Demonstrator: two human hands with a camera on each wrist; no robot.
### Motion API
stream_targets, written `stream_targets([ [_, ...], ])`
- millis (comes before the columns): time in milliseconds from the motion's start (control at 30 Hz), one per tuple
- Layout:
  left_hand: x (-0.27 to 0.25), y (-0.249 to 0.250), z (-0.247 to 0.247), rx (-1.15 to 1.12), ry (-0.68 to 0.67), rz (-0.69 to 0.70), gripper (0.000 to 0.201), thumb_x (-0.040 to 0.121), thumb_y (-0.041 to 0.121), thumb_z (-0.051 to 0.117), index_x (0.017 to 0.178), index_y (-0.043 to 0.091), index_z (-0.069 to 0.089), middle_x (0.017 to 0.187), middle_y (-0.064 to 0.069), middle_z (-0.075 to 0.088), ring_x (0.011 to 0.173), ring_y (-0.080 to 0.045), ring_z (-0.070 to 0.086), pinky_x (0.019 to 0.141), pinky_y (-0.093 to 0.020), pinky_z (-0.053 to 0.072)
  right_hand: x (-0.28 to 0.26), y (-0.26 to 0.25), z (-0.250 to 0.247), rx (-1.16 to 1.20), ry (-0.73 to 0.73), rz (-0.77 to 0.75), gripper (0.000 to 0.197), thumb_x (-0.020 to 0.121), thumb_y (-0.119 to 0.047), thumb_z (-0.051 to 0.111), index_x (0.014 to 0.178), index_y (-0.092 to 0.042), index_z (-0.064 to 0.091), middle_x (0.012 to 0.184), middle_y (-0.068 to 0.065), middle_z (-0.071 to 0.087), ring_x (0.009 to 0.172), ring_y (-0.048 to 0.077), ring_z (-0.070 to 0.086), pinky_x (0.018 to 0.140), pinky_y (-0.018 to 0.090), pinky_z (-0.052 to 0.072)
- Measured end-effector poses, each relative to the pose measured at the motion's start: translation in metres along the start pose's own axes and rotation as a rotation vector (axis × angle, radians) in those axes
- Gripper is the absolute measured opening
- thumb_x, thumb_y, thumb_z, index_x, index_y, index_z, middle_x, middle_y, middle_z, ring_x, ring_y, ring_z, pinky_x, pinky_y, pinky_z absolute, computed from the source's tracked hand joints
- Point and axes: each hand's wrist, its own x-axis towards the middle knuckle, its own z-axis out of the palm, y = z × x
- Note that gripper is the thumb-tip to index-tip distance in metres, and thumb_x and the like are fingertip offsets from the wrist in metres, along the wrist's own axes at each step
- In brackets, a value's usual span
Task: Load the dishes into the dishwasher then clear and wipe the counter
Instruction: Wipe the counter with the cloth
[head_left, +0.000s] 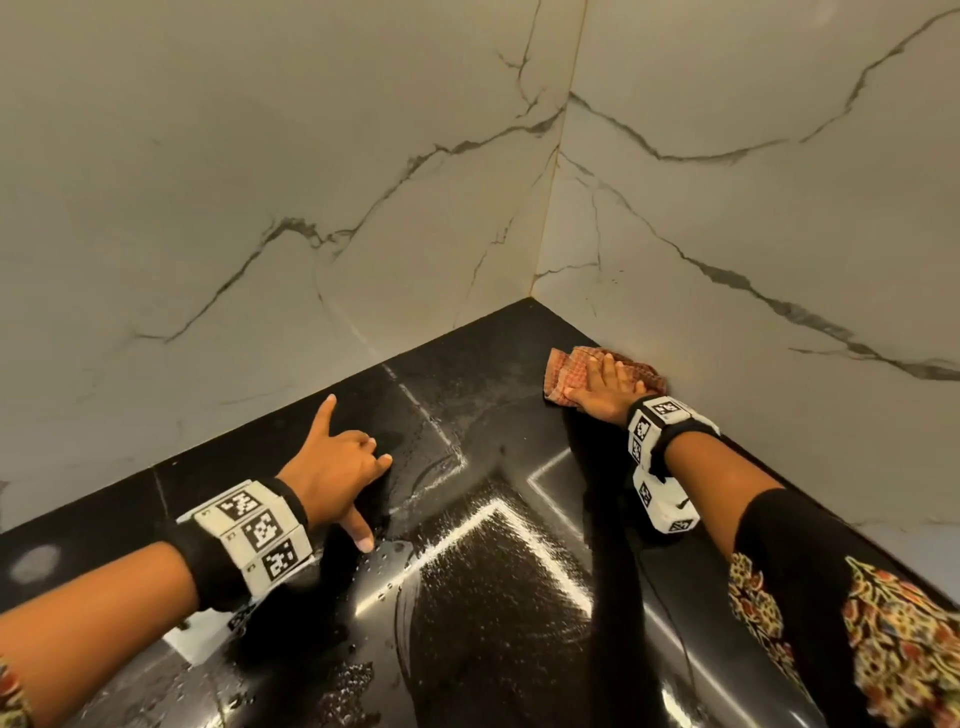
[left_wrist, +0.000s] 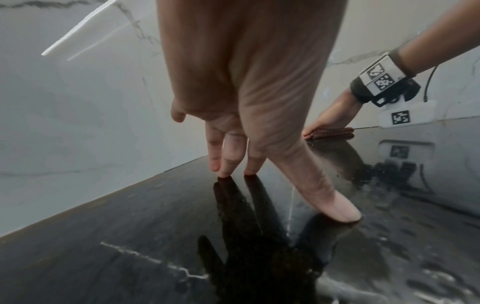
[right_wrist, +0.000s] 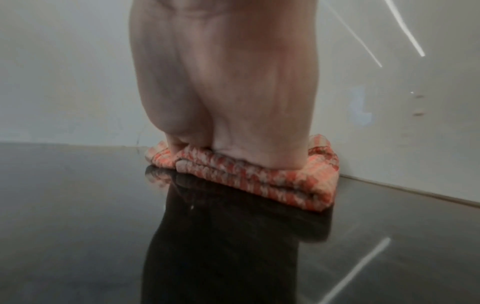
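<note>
Cloth (head_left: 605, 371), checked orange and white, folded to several layers: lies flat on the black worktop (head_left: 493, 597) close to the corner where two marble-veined wall panels (head_left: 311, 182) meet, its far edge against or just beside the right-hand panel. Folded thick, presumably so the palm can bear down evenly.

Right hand (head_left: 602, 389): laid palm-down on top of the cloth, fingers stretched out flat and not curled round it; it presses, it does not grip. The right wrist view shows the heel of the hand sunk into the folds.

Left hand (head_left: 337, 467): well apart from the cloth, propped on the bare worktop. The left wrist view shows the thumb and several fingertips (left_wrist: 226, 170) touching the stone, palm raised, holding nothing. Likely a brace while the person leans toward the corner.

Worktop: glossy, wet in streaks and droplets between the two hands, with bright strip-light reflections across it. Wet sheen and smear arcs suggest wiping is in hand; drops near the front edge look yet to be taken up. No dishes in sight on this stretch.

Wrist bands (head_left: 249, 525): black straps with white marker blocks, one on each wrist. Patterned sleeve (head_left: 883, 623) on the right arm.
</note>
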Motion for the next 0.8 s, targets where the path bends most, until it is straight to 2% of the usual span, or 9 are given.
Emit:
stream_targets([
  [167,-0.002,0.000,0.003,-0.045,-0.005,-0.006,0.098,0.073,0.071,0.051,0.149,0.021,0.014,0.155,-0.005,0.020,0.145,-0.020,0.010,0.105,-0.058,-0.018,-0.004,-0.066,0.005,-0.162,-0.100,-0.184,0.074,0.097,-0.053,0.023,0.149,-0.013,-0.009,0.156,0.012,-0.017,0.144,0.032,-0.010,0.115,0.053,-0.002],
  [300,-0.006,-0.002,0.006,-0.055,0.032,-0.024,0.096,0.073,0.073,0.049,0.148,0.026,0.012,0.156,-0.001,0.017,0.145,-0.021,0.010,0.105,-0.060,-0.018,-0.051,-0.106,0.035,-0.230,-0.211,-0.461,0.076,0.097,-0.054,0.024,0.147,-0.015,-0.018,0.153,0.007,-0.028,0.142,0.029,-0.022,0.112,0.052,-0.012],
  [400,-0.010,-0.002,0.010,-0.060,0.058,-0.049,0.096,0.073,0.075,0.046,0.148,0.028,0.008,0.157,0.002,0.013,0.145,-0.022,0.006,0.100,-0.061,-0.023,-0.088,-0.091,0.055,-0.256,-0.269,-0.612,0.078,0.096,-0.056,0.026,0.145,-0.019,-0.023,0.150,0.002,-0.033,0.140,0.022,-0.028,0.109,0.048,-0.019],
  [500,-0.011,-0.002,0.012,-0.072,0.069,-0.065,0.098,0.072,0.076,0.045,0.149,0.029,0.006,0.157,0.002,0.011,0.145,-0.024,0.000,0.095,-0.060,-0.027,-0.109,-0.047,0.058,-0.251,-0.267,-0.651,0.076,0.096,-0.055,0.028,0.146,-0.024,-0.021,0.150,-0.003,-0.032,0.138,0.015,-0.028,0.111,0.045,-0.019],
  [567,-0.011,-0.002,0.014,-0.086,0.071,-0.078,0.098,0.072,0.077,0.045,0.148,0.031,0.006,0.157,0.003,0.009,0.145,-0.025,-0.002,0.096,-0.062,-0.027,-0.109,-0.014,0.053,-0.240,-0.253,-0.640,0.078,0.092,-0.061,0.025,0.146,-0.025,-0.020,0.148,-0.005,-0.032,0.137,0.012,-0.028,0.112,0.046,-0.018],
  [633,-0.010,-0.004,0.019,-0.113,0.072,-0.080,0.098,0.071,0.077,0.046,0.148,0.032,0.005,0.158,0.004,0.007,0.145,-0.024,-0.001,0.089,-0.062,-0.035,-0.097,0.017,0.041,-0.221,-0.205,-0.539,0.087,0.082,-0.069,0.017,0.146,-0.023,-0.019,0.150,-0.004,-0.030,0.137,0.011,-0.027,0.114,0.049,-0.015],
  [700,-0.007,-0.007,0.022,-0.129,0.065,-0.063,0.099,0.070,0.078,0.045,0.148,0.033,0.004,0.158,0.005,0.005,0.146,-0.022,0.002,0.077,-0.057,-0.041,-0.077,0.043,0.027,-0.176,-0.133,-0.387,0.080,0.088,-0.062,0.019,0.147,-0.020,-0.017,0.153,-0.002,-0.025,0.141,0.015,-0.022,0.115,0.049,-0.011],
  [800,0.000,-0.011,0.025,-0.141,0.037,-0.035,0.110,0.056,0.086,0.034,0.148,0.034,0.003,0.158,0.005,0.002,0.145,-0.020,0.005,0.070,-0.053,-0.043,-0.039,0.055,0.011,-0.127,-0.040,-0.234,0.067,0.100,-0.044,0.025,0.148,-0.019,-0.014,0.156,0.000,-0.021,0.144,0.017,-0.016,0.115,0.047,-0.008],
])
